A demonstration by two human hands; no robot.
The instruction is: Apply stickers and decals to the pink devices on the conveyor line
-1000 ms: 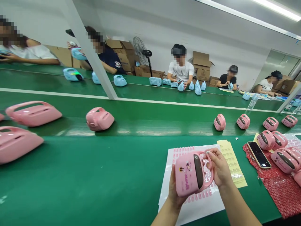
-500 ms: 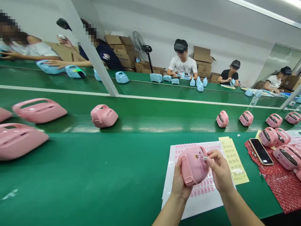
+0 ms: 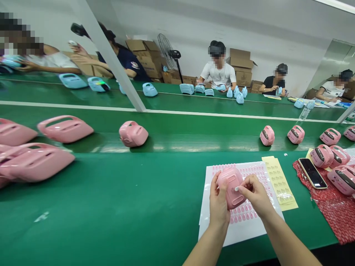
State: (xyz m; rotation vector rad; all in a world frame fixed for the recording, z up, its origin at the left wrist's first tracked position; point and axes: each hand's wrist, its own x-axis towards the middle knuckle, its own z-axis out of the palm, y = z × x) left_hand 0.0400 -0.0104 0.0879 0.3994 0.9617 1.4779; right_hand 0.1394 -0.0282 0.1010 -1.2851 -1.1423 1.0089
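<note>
My left hand (image 3: 218, 201) grips a small pink plastic device (image 3: 232, 184) from its left side, holding it just above a white sheet of pink stickers (image 3: 244, 218) on the green table. The device's plain back or underside faces me. My right hand (image 3: 254, 194) is closed in a pinch against that face, with a tiny white piece at the fingertips that is too small to name.
A yellow backing sheet (image 3: 279, 183) lies right of the sticker sheet. A phone (image 3: 312, 173) and several pink devices (image 3: 344, 179) rest on red wrap (image 3: 330, 214) at the right. More pink devices (image 3: 133, 133) ride the conveyor. Other people sit at the far table with blue devices (image 3: 149, 89).
I have turned the pink device over in my hands, from its dark screen face to its plain back. My right hand moved from the handle to pinch at that face.
</note>
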